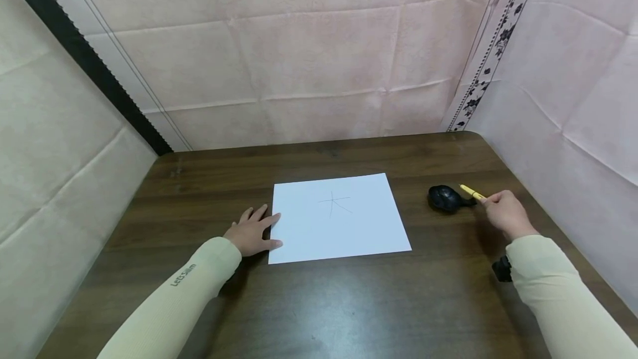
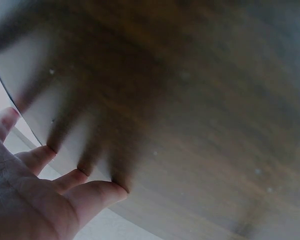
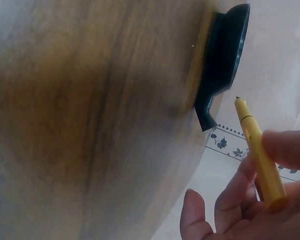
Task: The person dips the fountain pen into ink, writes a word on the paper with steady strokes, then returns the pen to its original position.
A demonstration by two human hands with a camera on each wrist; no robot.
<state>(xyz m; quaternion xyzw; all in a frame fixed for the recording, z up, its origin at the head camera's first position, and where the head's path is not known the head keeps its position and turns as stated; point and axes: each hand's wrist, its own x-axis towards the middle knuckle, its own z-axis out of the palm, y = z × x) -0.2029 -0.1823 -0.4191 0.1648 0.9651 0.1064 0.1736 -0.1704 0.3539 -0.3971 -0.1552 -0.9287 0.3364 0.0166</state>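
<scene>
A sheet of white paper (image 1: 344,237) lies on the brown table, with a few thin crossing lines drawn on its upper half. My left hand (image 1: 253,232) is spread at the sheet's left edge, thumb and index finger over the paper and the other fingers beyond it. In the left wrist view, fingertips (image 2: 121,188) meet the tabletop. My right hand (image 1: 505,212) pinches a yellow pen (image 1: 471,191) between thumb and fingers, its dark tip pointing away. Close by the pen sits a black spoon-shaped dish (image 1: 445,198) with a short handle (image 3: 205,116).
The dark wooden table (image 1: 319,303) has rounded far corners. Pale fabric walls (image 1: 309,65) enclose it at the back and both sides. A strip with black flowers (image 1: 490,65) runs up the back right corner, a black band (image 1: 89,49) up the left.
</scene>
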